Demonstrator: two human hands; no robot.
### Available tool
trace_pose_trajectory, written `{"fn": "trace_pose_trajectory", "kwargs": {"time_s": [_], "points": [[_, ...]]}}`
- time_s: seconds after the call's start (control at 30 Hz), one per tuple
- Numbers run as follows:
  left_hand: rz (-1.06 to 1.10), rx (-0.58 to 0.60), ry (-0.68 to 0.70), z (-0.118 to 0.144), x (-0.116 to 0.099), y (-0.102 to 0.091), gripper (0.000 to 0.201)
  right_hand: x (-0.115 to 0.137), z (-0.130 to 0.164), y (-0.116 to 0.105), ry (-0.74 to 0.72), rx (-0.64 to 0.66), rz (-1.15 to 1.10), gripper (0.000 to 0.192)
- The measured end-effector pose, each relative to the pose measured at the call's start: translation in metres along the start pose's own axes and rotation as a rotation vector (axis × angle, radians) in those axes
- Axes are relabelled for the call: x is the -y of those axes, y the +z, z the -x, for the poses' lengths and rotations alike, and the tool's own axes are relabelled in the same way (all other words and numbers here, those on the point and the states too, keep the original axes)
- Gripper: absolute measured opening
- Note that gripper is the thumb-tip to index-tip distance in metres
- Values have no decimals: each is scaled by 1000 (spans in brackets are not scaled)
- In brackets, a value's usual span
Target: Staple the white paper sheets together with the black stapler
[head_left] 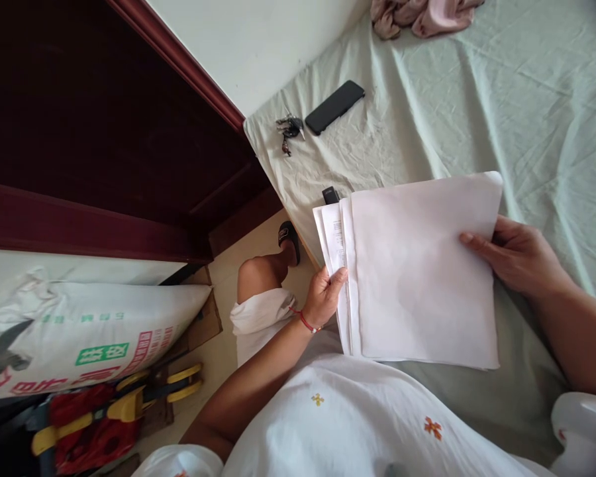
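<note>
well, both hands are on a stack of white paper sheets (417,278) that lies flat on the pale green bed sheet (501,119). the left hand (325,295) grips the stack's left edge, thumb on top and fingers curled underneath, a thin red cord bracelet (308,323) round its wrist. the right hand (516,255) clasps the right edge, fingers laid flat over the top sheet. the sheets are smooth, rectangular and slightly fanned at the left — a strip of faint print shows on one lower sheet.

beyond the paper, the bed sheet is thin, creased cotton. a small black object (330,195) peeks out just behind the stack's far corner. farther off lie a slim black phone (334,106) and, near it, a bunch of metal keys (288,129). a crumpled pink cloth (422,14) sits at the far edge. off to the left — a woven printed sack (84,331) and a dark red wooden door (89,126).
</note>
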State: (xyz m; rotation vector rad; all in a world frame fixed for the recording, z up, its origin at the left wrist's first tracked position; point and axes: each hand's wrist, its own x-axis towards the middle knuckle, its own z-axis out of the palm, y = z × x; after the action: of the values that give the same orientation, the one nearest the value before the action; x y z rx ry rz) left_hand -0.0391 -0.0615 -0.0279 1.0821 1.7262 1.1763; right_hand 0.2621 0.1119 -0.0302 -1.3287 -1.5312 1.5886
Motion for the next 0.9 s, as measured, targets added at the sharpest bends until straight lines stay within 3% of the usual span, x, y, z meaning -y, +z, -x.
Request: {"fn": "trace_pose_trajectory", "kwargs": {"time_s": [0.3,0.73,0.9], "points": [[-21,-71,17,1,6,2,39,-2,0,-1,-51,-121,-29,38],[-7,-56,5,2,2,4,40,0,-1,-3,-114,-82,88,31],[-83,-67,3,3,-7,4,51,1,-1,-1,-105,-64,61,30]]}}
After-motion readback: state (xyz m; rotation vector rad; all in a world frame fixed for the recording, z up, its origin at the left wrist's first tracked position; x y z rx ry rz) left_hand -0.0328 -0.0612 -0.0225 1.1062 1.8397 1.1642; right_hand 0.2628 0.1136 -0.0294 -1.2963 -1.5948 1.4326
